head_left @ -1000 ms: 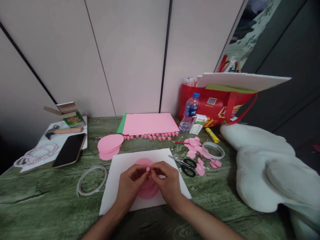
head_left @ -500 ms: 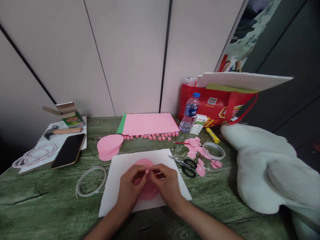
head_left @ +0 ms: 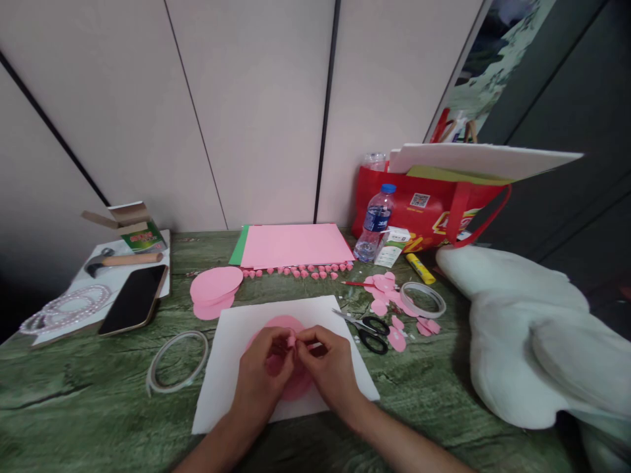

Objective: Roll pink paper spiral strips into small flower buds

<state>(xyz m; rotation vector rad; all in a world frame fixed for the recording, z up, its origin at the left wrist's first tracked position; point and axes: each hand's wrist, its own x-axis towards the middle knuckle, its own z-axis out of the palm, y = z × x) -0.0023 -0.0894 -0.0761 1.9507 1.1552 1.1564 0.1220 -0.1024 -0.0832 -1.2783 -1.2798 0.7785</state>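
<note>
My left hand and my right hand meet fingertip to fingertip, both pinching a small rolled piece of pink paper. Its lower part is hidden by the fingers. Beneath them a pink paper circle lies on a white board, partly covered by my hands. Black-handled scissors rest at the board's right edge with the blades over it. Small pink paper rolls stand in a row behind the board, along the front of a pink paper stack.
Pink ovals and a tape roll lie left; a phone, hammer and beads beyond. Right are pink scraps, another tape roll, a glue stick, bottle, red bag and white cushion.
My fingers have shifted slightly around the pink paper piece, which stays pinched between both hands. The view has moved a little; the things on the table lie as before.
</note>
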